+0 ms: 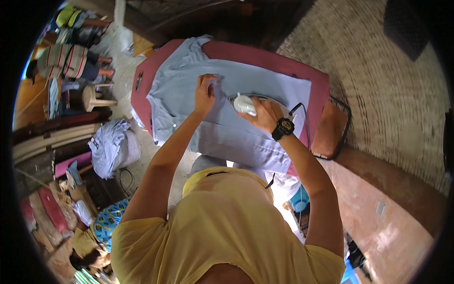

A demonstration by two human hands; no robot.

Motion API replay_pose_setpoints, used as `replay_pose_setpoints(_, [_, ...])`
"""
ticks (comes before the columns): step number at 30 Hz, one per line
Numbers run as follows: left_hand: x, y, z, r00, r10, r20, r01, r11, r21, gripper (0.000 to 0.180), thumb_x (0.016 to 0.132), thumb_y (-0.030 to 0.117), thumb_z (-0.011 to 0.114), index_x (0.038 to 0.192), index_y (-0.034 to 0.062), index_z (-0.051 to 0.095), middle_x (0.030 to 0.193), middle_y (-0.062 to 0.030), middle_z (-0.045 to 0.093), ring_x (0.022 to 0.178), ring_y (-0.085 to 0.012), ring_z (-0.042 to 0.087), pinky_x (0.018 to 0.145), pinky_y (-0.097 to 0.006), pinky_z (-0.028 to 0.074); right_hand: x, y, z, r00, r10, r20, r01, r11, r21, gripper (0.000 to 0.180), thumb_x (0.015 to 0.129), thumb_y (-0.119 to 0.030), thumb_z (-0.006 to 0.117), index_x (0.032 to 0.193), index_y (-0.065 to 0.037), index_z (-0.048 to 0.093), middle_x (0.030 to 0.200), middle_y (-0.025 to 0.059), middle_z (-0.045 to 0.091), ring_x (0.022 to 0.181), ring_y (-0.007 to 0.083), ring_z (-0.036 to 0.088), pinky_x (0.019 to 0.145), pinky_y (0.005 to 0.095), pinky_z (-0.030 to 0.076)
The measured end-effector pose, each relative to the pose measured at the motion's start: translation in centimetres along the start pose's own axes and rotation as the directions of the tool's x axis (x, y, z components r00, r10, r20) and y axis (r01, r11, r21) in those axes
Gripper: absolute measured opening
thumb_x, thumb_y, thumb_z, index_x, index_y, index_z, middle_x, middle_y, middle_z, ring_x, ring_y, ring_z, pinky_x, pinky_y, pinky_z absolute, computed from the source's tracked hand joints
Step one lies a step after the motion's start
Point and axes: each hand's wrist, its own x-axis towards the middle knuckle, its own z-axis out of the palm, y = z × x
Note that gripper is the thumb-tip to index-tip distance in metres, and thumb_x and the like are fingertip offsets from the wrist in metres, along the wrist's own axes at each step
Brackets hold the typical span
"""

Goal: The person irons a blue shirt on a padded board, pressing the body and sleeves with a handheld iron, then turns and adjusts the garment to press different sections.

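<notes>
A light blue button-up shirt (182, 102) lies spread across an ironing board with a maroon cover (265, 68). My right hand (266, 115) is wrapped round the handle of a white clothes iron (245, 105), which stands on the shirt's cloth. A black cord runs off beside the iron to the right. Farther left, my left hand (205, 96) is over the middle of the shirt, its fingers bent but apart from the thumb, with nothing seen between them. Whether its fingertips touch the cloth I cannot tell. Soft creases run through the shirt's left part.
At the board's right end is a black-framed brown rest (331, 128). A heap of light blue garments (111, 144) sits to the left, near a beige plastic chair (94, 98). Other people are at far left and lower left. A woven mat surface (373, 90) spans the right.
</notes>
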Motion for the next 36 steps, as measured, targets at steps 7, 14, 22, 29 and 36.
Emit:
replay_pose_setpoints(7, [4.4, -6.3, -8.7, 0.968, 0.145, -0.203, -0.094, 0.966, 0.242, 0.042, 0.074, -0.018, 0.052, 0.108, 0.0044, 0.062, 0.108, -0.0109, 0.058, 0.102, -0.0297, 0.059, 0.087, -0.033, 0.048, 12.5, -3.6, 1.2, 0.982, 0.050, -0.183, -0.047, 0.999, 0.020, 0.059, 0.081, -0.058, 0.067, 0.097, -0.002, 0.066, 0.079, 0.0231, 0.069, 0.079, 0.0412, 0.069, 0.069, 0.0524, 0.055])
replay_pose_setpoints(14, [13.9, -7.9, -7.9, 0.932, 0.223, 0.286, -0.261, 0.960, 0.102, 0.044, 0.072, -0.007, 0.061, 0.112, 0.0114, 0.066, 0.120, -0.0091, 0.058, 0.099, -0.0304, 0.064, 0.083, -0.041, 0.051, 16.6, -5.9, 1.1, 0.993, 0.085, -0.084, -0.090, 0.994, -0.064, 0.062, 0.075, -0.063, 0.070, 0.098, -0.005, 0.070, 0.084, 0.0223, 0.070, 0.082, 0.0416, 0.068, 0.073, 0.0523, 0.055])
replay_pose_setpoints(22, [16.8, -8.4, -2.5, 0.854, -0.076, 0.514, -0.188, 0.878, 0.441, 0.029, 0.079, 0.005, 0.065, 0.106, 0.0140, 0.067, 0.124, -0.0084, 0.057, 0.106, -0.0304, 0.063, 0.086, -0.042, 0.053, 15.8, -4.2, -0.4, 0.920, 0.386, -0.059, -0.381, 0.921, 0.086, 0.060, 0.072, -0.062, 0.074, 0.096, -0.006, 0.072, 0.081, 0.0173, 0.071, 0.079, 0.0353, 0.071, 0.070, 0.0464, 0.056])
replay_pose_setpoints(29, [15.0, -11.7, -7.4, 0.942, 0.279, 0.188, -0.270, 0.960, -0.072, 0.027, 0.078, 0.004, 0.065, 0.104, 0.0085, 0.065, 0.116, -0.0138, 0.058, 0.108, -0.0348, 0.058, 0.090, -0.043, 0.049, 15.2, -8.5, 3.2, 0.954, -0.268, 0.135, 0.281, 0.955, -0.090, 0.054, 0.072, -0.049, 0.080, 0.102, -0.006, 0.069, 0.085, 0.0157, 0.072, 0.079, 0.0352, 0.071, 0.069, 0.0447, 0.058])
replay_pose_setpoints(36, [10.9, -19.3, -18.4, 0.922, -0.266, 0.282, 0.143, 0.909, 0.392, 0.035, 0.080, 0.028, 0.077, 0.101, 0.0033, 0.064, 0.099, -0.0179, 0.065, 0.106, -0.0340, 0.059, 0.090, -0.044, 0.048, 18.4, -15.7, 6.9, 0.948, -0.301, 0.104, 0.310, 0.946, -0.088, 0.054, 0.077, -0.054, 0.072, 0.090, -0.002, 0.066, 0.073, 0.0190, 0.069, 0.069, 0.0391, 0.068, 0.062, 0.0490, 0.054])
